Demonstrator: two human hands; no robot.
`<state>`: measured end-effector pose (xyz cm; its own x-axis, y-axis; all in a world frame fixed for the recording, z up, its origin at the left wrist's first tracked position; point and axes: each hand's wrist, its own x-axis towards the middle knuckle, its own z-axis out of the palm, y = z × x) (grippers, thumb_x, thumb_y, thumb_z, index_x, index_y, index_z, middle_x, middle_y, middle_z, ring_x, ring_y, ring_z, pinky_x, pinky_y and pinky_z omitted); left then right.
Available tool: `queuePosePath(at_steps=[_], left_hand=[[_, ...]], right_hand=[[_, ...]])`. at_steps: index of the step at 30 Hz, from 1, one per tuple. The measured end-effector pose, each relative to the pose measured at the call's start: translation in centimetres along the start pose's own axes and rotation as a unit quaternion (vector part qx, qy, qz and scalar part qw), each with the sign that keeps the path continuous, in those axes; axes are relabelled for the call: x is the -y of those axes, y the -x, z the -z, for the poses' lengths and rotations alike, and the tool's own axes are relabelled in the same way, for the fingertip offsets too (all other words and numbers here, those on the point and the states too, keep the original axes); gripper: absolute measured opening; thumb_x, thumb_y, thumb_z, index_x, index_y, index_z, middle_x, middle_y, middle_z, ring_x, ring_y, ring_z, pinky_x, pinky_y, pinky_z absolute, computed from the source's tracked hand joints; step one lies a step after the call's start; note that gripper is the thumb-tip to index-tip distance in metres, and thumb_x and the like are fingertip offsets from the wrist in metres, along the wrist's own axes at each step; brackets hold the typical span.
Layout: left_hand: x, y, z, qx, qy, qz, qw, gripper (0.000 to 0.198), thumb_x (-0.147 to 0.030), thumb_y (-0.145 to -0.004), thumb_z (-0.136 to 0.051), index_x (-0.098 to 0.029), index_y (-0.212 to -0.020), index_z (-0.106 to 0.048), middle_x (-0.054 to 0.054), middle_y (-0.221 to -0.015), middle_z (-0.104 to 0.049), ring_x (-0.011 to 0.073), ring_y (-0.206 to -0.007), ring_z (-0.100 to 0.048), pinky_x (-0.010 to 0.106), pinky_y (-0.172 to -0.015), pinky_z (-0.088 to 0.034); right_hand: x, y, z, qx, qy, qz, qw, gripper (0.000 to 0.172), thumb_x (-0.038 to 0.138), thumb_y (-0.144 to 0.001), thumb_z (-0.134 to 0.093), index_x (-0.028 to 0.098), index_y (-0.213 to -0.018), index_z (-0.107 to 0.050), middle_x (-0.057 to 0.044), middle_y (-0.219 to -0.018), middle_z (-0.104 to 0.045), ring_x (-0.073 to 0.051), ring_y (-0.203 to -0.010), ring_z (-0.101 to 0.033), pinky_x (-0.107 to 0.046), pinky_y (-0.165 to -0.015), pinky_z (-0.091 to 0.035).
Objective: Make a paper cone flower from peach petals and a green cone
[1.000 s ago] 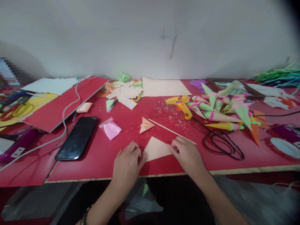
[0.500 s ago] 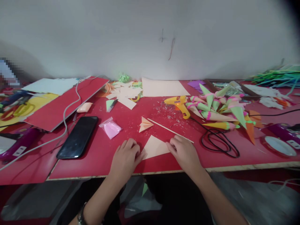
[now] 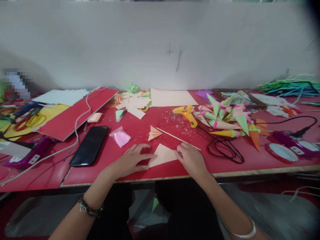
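Observation:
A cream piece of paper [image 3: 163,155] lies flat near the table's front edge, between my two hands. My left hand [image 3: 131,160] is open, fingers apart, with a fingertip at the paper's left edge. At its right corner, the curled fingers of my right hand [image 3: 191,158] pinch the paper. Just beyond lies a small pleated peach paper fan [image 3: 154,133]. A thin pale stick [image 3: 172,136] runs from beside the fan toward my right hand, which partly covers the view of its near end.
A yellow glue gun [image 3: 186,113] with a coiled black cord [image 3: 226,150] lies right of centre. Behind it sits a pile of paper cones [image 3: 222,115]. Leftward are a pink packet [image 3: 120,136], a black phone [image 3: 89,146] and a red board [image 3: 77,115]. A wall rises behind.
My left hand has spread its fingers and turned flatter beside the paper. The right hand stays at the right corner. The whole view has shifted slightly.

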<state>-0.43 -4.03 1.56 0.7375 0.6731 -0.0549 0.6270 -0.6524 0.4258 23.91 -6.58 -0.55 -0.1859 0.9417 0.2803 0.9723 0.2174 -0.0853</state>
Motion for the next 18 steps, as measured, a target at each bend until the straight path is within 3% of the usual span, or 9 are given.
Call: queuePosePath(at_steps=[3,9,13,18], left_hand=[[0.1,-0.1,0.0,0.009,-0.012,0.009,1.0,0.04,-0.04,-0.08,-0.047,-0.044,-0.119,-0.042,0.001,-0.132,-0.032,0.0244,-0.114,-0.035,0.044,-0.092,-0.034],[0.1,-0.2,-0.1,0.021,-0.015,0.021,0.999,0.043,-0.037,-0.08,-0.047,-0.045,-0.121,-0.038,-0.001,-0.133,-0.03,0.0247,-0.115,-0.032,0.046,-0.093,-0.031],[0.4,-0.2,-0.2,0.02,-0.018,0.012,1.0,0.044,-0.037,-0.08,-0.047,-0.046,-0.121,-0.037,-0.001,-0.134,-0.029,0.0242,-0.115,-0.032,0.045,-0.093,-0.031],[0.2,-0.2,-0.1,0.026,-0.022,0.022,0.999,0.044,-0.04,-0.079,-0.048,-0.047,-0.121,-0.037,-0.001,-0.134,-0.029,0.0255,-0.115,-0.031,0.045,-0.092,-0.032]], right_hand=[[0.7,0.3,0.7,-0.017,0.002,0.041,0.999,0.014,0.018,-0.082,-0.043,0.017,-0.085,-0.057,-0.007,-0.085,-0.056,-0.019,-0.079,-0.048,-0.029,-0.068,-0.032],[3.9,1.7,1.5,0.027,-0.08,0.245,0.966,0.03,0.016,-0.083,-0.044,0.027,-0.11,-0.052,-0.004,-0.096,-0.055,-0.018,-0.089,-0.046,-0.029,-0.079,-0.035],[4.7,1.9,1.4,0.051,-0.079,0.265,0.96,0.029,0.018,-0.084,-0.043,0.024,-0.111,-0.053,-0.006,-0.099,-0.055,-0.019,-0.09,-0.046,-0.032,-0.081,-0.036],[3.8,1.8,2.1,0.068,-0.083,0.245,0.964,0.028,0.019,-0.082,-0.044,0.026,-0.106,-0.057,-0.006,-0.099,-0.056,-0.02,-0.091,-0.047,-0.033,-0.08,-0.037]])
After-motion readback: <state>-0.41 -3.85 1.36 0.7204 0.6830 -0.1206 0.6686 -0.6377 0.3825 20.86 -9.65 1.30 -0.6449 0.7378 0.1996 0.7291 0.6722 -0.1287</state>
